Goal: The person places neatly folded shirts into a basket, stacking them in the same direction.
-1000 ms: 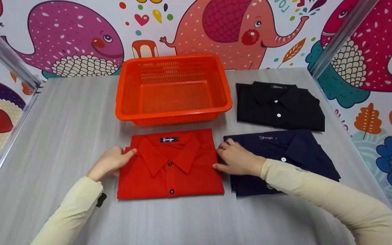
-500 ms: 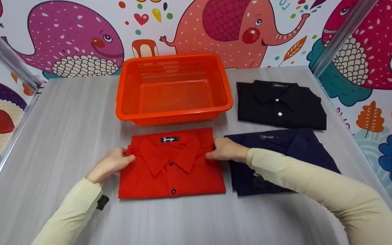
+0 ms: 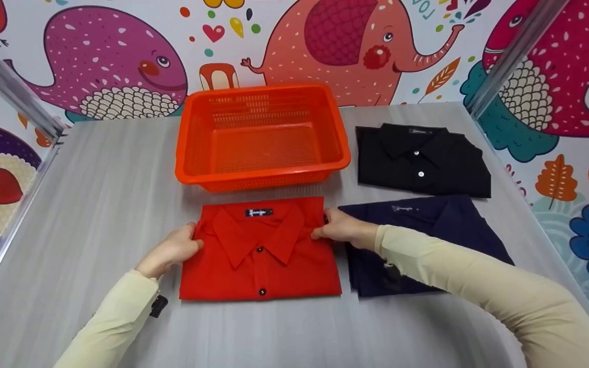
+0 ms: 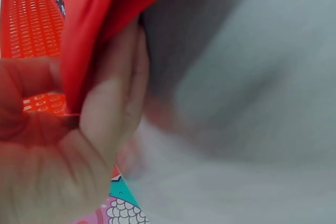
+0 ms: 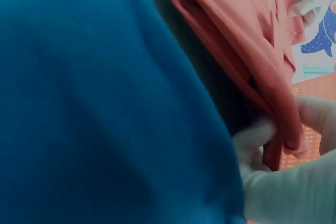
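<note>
A folded red shirt [image 3: 238, 278] with a pointed collar and dark buttons lies at the middle of the table, in front of the basket. My left hand [image 3: 174, 248] pinches its left edge, thumb on top and fingers underneath; the left wrist view shows the red cloth [image 4: 86, 40] between thumb and fingers. On the opposite side my right hand [image 3: 344, 225] grips the right edge, and the right wrist view shows the fingers tucked under the cloth [image 5: 252, 40]. A folded navy shirt [image 3: 427, 214] lies beside it, partly hidden beneath my right forearm.
An orange plastic basket [image 3: 264, 176] with slotted walls stands behind the red shirt, with nothing inside. To its right lies a folded black shirt [image 3: 443, 166] with white buttons. Printed wall panels [image 3: 136, 61] border the grey table [image 3: 105, 179] at the back and sides.
My right hand has moved left from the navy shirt's edge and taken hold of the red shirt's right edge. The left hand has stayed at the left edge and now grips it.
</note>
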Tool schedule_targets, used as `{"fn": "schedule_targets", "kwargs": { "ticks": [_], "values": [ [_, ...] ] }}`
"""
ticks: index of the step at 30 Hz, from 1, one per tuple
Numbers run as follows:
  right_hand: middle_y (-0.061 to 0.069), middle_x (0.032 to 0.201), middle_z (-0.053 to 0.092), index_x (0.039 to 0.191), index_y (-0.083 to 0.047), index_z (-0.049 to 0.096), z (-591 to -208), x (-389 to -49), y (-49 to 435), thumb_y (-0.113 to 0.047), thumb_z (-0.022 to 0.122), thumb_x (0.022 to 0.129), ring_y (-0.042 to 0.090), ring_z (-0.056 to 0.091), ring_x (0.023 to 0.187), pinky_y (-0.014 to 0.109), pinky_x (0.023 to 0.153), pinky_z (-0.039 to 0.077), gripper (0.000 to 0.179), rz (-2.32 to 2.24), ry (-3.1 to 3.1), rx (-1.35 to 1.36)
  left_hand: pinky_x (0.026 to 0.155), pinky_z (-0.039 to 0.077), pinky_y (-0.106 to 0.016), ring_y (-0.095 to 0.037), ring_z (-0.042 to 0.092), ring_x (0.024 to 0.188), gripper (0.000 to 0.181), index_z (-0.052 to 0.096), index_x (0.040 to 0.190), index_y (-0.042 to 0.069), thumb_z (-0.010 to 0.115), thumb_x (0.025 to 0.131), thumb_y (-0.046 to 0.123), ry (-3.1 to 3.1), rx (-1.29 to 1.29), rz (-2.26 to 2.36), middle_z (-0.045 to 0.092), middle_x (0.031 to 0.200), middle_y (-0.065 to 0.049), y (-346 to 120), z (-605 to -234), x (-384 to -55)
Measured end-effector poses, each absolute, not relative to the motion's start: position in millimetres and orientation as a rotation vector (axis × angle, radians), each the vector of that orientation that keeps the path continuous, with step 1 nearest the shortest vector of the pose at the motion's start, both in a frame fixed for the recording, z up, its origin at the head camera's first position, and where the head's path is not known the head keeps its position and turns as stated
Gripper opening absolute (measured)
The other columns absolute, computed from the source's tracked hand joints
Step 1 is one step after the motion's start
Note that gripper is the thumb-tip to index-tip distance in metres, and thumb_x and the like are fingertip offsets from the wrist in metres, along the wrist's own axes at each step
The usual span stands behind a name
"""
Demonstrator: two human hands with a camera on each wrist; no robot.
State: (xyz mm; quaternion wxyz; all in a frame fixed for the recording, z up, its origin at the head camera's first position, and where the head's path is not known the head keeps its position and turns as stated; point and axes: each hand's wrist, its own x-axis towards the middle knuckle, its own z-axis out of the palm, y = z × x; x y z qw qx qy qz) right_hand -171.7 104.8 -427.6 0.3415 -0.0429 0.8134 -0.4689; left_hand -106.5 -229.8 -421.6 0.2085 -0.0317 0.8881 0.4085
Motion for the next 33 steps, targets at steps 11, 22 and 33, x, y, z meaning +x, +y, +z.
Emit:
{"fn": "schedule_targets", "kwargs": {
  "ticks": [11, 22, 33],
  "values": [
    [0.029, 0.146, 0.031, 0.147, 0.013, 0.016, -426, -161, 111, 0.0, 0.057, 0.091, 0.037, 0.033, 0.132, 0.046, 0.109, 0.028, 0.07, -1.239, 2.2, -0.352, 0.095, 0.039, -0.051, -0.04, 0.047, 0.108, 0.047, 0.035, 0.132, -0.022, 0.046, 0.089, -0.008, 2.48, -0.088, 1.161, 0.048, 0.124, -0.034, -230, -420, -106],
    [0.025, 0.139, 0.043, 0.142, 0.009, 0.031, -409, -138, 132, -0.001, 0.058, 0.093, 0.038, 0.039, 0.13, 0.052, 0.105, 0.033, 0.056, -1.293, 2.281, -0.69, 0.1, 0.036, -0.051, -0.04, 0.047, 0.116, 0.053, 0.029, 0.137, -0.023, 0.049, 0.09, -0.007, 2.424, -0.019, 1.279, 0.047, 0.132, -0.033, -229, -405, -93],
    [0.016, 0.117, 0.056, 0.123, 0.004, 0.044, -388, -143, 144, 0.003, 0.058, 0.091, 0.027, 0.054, 0.105, 0.041, 0.092, 0.043, 0.035, -1.38, 2.394, -0.801, 0.071, 0.045, -0.032, -0.024, 0.054, 0.08, 0.031, 0.047, 0.122, -0.012, 0.053, 0.092, -0.005, 2.56, 0.076, 1.344, 0.058, 0.094, -0.015, -225, -374, -83]
  ]
}}
